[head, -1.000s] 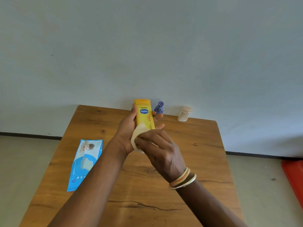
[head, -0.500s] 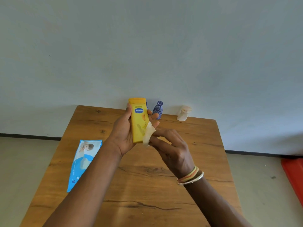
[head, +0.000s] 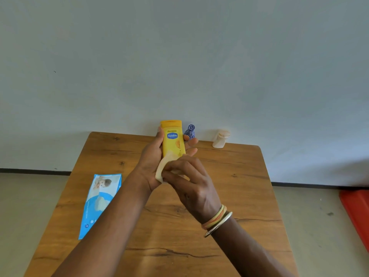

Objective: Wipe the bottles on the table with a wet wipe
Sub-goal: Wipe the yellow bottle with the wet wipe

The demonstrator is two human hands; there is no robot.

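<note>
My left hand [head: 151, 160] grips a yellow Vaseline lotion bottle [head: 173, 138], held upright above the far middle of the wooden table [head: 229, 196]. My right hand [head: 191, 184] presses a folded pale wet wipe [head: 162, 166] against the bottle's lower front; the bottle's base is hidden behind the wipe and fingers. A small blue patterned bottle [head: 190, 131] stands at the table's far edge just behind my left fingertips. A small cream-coloured bottle [head: 220, 138] stands to its right by the wall.
A blue wet-wipe pack [head: 100, 202] lies flat on the table's left side. The wall rises directly behind the table's far edge. A red object [head: 357, 212] sits on the floor at the right.
My right hand moved the wipe from the bottle's right edge back down over its lower front. The bottle turned to face me squarely again.
</note>
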